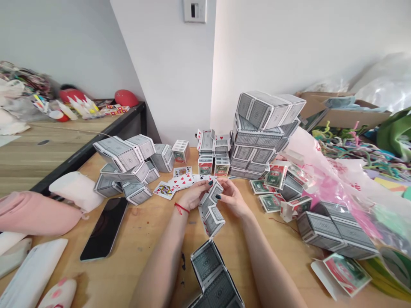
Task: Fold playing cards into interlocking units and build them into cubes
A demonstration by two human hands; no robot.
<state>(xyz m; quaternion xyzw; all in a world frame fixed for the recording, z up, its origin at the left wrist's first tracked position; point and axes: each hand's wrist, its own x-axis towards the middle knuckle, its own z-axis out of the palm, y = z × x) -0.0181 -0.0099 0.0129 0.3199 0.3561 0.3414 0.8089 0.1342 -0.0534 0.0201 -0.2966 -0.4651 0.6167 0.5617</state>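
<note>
Both my hands meet at the middle of the wooden table (141, 239) around a folded block made of grey-backed playing cards (212, 211). My left hand (194, 193), with a red string on its wrist, is closed on the block's upper left side. My right hand (231, 196) pinches its upper right part, fingers curled. Loose face-up cards (180, 183) lie just left of my left hand. A larger card block (214, 278) sits close to me between my forearms.
A tall stack of card blocks (261, 134) stands behind my hands, another pile (126, 167) at the left. Small card boxes (212, 164) stand by the wall. A dark phone (105, 229) lies at the left. Pink plastic bag (327, 184) and clutter fill the right.
</note>
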